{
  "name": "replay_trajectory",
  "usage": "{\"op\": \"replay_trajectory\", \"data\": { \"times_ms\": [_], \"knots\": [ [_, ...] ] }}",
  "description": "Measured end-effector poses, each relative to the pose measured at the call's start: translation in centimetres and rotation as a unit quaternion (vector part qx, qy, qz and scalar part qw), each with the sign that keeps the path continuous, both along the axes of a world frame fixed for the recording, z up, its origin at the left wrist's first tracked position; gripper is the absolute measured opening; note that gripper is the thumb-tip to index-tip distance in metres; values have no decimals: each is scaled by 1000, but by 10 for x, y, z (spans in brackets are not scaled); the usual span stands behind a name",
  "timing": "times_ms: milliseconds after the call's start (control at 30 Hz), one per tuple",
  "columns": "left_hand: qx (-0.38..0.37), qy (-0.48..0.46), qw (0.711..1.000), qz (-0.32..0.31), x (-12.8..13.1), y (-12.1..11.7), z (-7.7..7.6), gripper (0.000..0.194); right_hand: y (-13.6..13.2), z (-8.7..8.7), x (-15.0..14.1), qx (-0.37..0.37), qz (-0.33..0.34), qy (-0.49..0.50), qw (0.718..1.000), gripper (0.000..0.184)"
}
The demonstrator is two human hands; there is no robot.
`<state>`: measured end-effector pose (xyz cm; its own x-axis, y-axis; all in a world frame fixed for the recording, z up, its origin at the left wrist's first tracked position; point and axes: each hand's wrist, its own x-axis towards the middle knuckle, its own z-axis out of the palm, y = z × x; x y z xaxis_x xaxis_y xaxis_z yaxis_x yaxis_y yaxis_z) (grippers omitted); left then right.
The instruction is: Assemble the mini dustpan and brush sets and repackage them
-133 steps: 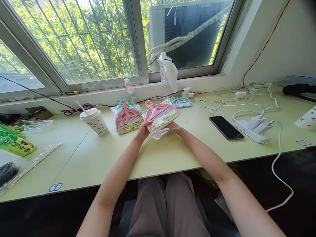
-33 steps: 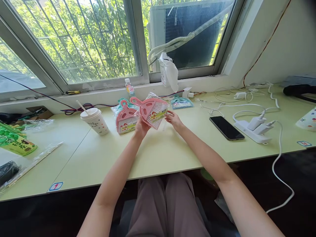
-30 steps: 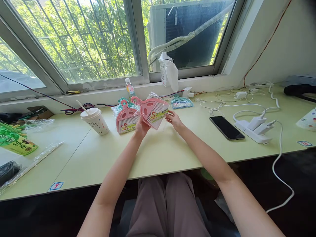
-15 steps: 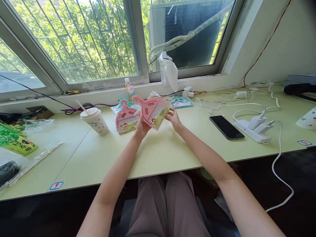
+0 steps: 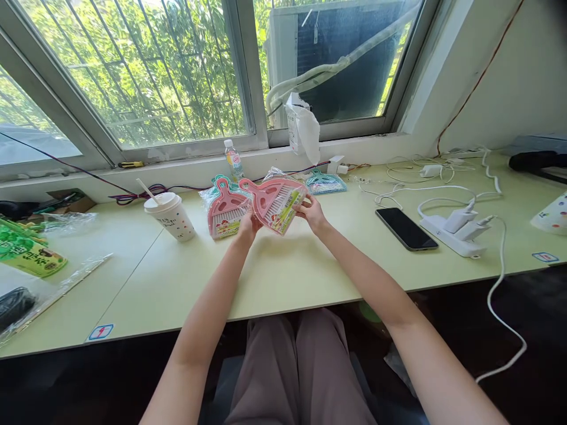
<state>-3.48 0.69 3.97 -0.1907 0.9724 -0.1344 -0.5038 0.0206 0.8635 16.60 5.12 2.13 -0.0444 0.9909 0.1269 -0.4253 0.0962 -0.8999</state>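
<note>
Print (image 5: 287,209) on held pink dustpan (image 5: 268,198) illegible

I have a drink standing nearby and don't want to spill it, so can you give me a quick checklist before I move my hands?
1. Right hand on the raised pink brush set: ok, fingers at its right edge.
2. Left hand gripping that set: cannot tell, its fingers are partly hidden.
3. Raised set apart from the other pink brush set: cannot tell, they meet in this view.
4. White cup lidded and apart from the left hand: ok, it stands on the table with a visible gap.
5. Phone away from both hands: ok, it lies off to the right, by the power strip.
</note>
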Motion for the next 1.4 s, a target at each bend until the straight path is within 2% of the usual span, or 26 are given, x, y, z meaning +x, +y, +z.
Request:
{"op": "replay_trajectory", "data": {
  "times_ms": [200, 400, 467, 533, 633, 767, 933, 1033, 1133, 1267, 1400],
  "knots": [
    [26, -31, 998, 57, -6, 2, 0, 31, -2, 5, 0, 11, 36, 5, 999, 66],
    [67, -37, 994, 75, -13, 5, -1, 34, 0, 11, 10, 32, 56, -17, 998, 64],
    [84, -33, 994, 63, -21, 6, 1, 34, 1, 13, 18, 45, 65, -37, 996, 65],
    [104, -2, 994, 23, -27, 6, 3, 34, 2, 15, 24, 55, 69, -54, 995, 64],
    [105, 65, 992, -19, -31, 5, 4, 46, 3, 17, 32, 59, 69, -64, 994, 63],
    [99, 159, 982, -24, -31, 2, 4, 61, 6, 18, 36, 57, 75, -70, 993, 59],
    [128, 307, 943, 7, -32, -2, 5, 58, 8, 16, 39, 38, 64, -67, 995, 65],
    [129, 368, 921, -16, -27, -4, 3, 56, 9, 14, 39, 36, 62, -82, 994, 67],
    [118, 380, 917, -29, -21, -4, -1, 55, 9, 12, 40, 37, 63, -99, 992, 65],
    [161, 353, 922, 5, -17, -3, -2, 48, 11, 11, 40, 40, 59, -97, 993, 63],
    [164, 365, 916, 32, -17, -2, -2, 45, 12, 9, 42, 36, 63, -92, 993, 61]
  ]
}}
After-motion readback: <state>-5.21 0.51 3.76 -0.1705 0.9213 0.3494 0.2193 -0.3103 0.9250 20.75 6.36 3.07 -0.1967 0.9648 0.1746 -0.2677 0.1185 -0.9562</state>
